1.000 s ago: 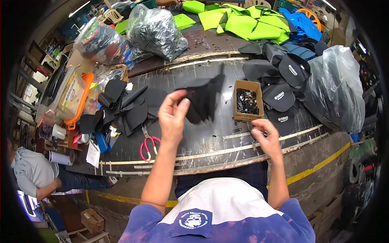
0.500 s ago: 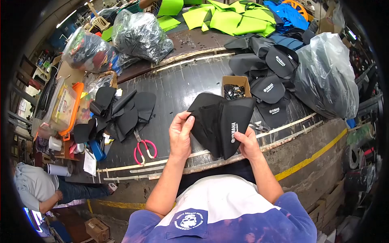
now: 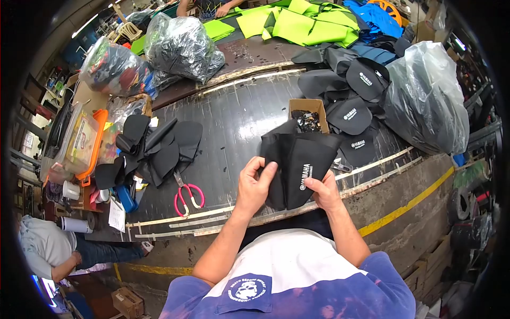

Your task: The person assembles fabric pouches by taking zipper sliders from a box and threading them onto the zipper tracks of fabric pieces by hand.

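Observation:
Both of my hands hold one black fabric piece [image 3: 305, 159] with white YAMAHA lettering, near the table's front edge. My left hand [image 3: 255, 183] pinches its left side between thumb and fingers. On the right side, my right hand [image 3: 323, 190] grips it, with the thumb on top beside the lettering. Just behind the piece stands a cardboard box [image 3: 308, 103] of small black parts. A small metal tool [image 3: 341, 166] lies beyond my right hand, partly hidden. More lettered black pieces [image 3: 349, 116] are piled to the right.
Pink-handled scissors [image 3: 188, 199] lie left, below a heap of black pieces [image 3: 159, 146]. A large plastic bag [image 3: 427, 95] stands right, another bag [image 3: 180, 48] at the back left. Green sheets [image 3: 303, 24] cover the far table. One person [image 3: 48, 244] is at left; another's hands [image 3: 223, 9] show behind.
My right hand has come from beside the box to grip the piece, whose lettering now shows. Both hands hold it nearer the front edge. Since half a second ago, my left hand has shifted right.

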Tool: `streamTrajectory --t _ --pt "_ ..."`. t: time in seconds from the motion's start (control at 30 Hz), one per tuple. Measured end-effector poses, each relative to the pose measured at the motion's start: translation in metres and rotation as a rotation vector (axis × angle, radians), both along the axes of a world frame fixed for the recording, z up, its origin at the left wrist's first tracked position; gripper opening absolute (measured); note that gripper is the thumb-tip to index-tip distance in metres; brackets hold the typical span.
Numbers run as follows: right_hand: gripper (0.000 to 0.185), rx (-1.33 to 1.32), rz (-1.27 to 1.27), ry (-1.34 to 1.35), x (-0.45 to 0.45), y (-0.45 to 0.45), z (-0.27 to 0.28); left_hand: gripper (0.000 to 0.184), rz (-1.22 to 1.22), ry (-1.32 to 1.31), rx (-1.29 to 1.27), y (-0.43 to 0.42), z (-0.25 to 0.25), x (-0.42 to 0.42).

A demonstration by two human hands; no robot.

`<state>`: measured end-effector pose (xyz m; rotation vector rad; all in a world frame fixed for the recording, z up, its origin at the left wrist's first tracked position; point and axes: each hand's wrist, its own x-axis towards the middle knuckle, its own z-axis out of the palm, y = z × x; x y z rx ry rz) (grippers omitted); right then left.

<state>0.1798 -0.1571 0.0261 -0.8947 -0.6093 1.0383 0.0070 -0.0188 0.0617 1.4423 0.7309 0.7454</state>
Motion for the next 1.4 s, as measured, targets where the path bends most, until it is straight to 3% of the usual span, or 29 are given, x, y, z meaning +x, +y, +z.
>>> streamTrajectory --t 0.17,0.27,0.37,0.4,0.5,0.67,0.87,1.0,1.07,1.13,1.23,1.4 --pt "0.038 -0.084 -0.083 -0.036 0.017 0.001 -0.002 0.015 0.003 -0.440 -0.372 0.014 -0.001 -0.008" --pt "0.043 -0.173 -0.182 -0.096 0.020 0.009 0.004 0.018 -0.034 -0.394 -0.310 0.012 0.018 -0.011" --pt "0.048 -0.075 -0.446 -0.211 0.023 0.014 0.012 0.019 -0.088 -0.358 -0.248 0.010 0.019 -0.012" --pt "0.048 -0.075 -0.447 -0.212 0.023 0.014 0.020 0.019 -0.125 -0.342 -0.217 0.009 0.017 -0.013" --pt "0.054 -0.048 -0.358 -0.670 0.024 0.012 0.046 0.020 -0.200 -0.296 -0.187 0.005 0.013 -0.014" --pt "0.056 0.019 -0.174 -0.710 0.019 0.024 0.050 0.021 -0.268 -0.282 -0.259 -0.004 0.011 -0.010" --pt "0.039 -0.014 -0.024 -0.492 0.005 0.031 0.032 0.019 -0.229 -0.331 -0.438 -0.007 0.021 -0.010" --pt "0.026 -0.113 0.036 -0.395 0.013 0.029 0.021 0.020 -0.349 -0.376 -0.456 0.006 0.013 -0.020" --pt "0.022 -0.158 0.056 -0.380 0.015 0.029 0.023 0.031 -0.280 -0.262 -0.237 0.003 0.034 -0.015" --pt "0.019 -0.149 0.046 -0.546 0.013 0.028 0.032 0.040 -0.241 -0.204 -0.130 0.005 0.043 -0.013" --pt "0.019 -0.157 0.034 -0.702 0.010 0.026 0.048 0.057 -0.386 0.032 -0.058 0.012 0.047 -0.014" --pt "0.017 -0.227 0.011 -0.883 0.006 0.022 0.067 0.052 -0.409 0.076 0.065 0.006 0.045 -0.011"
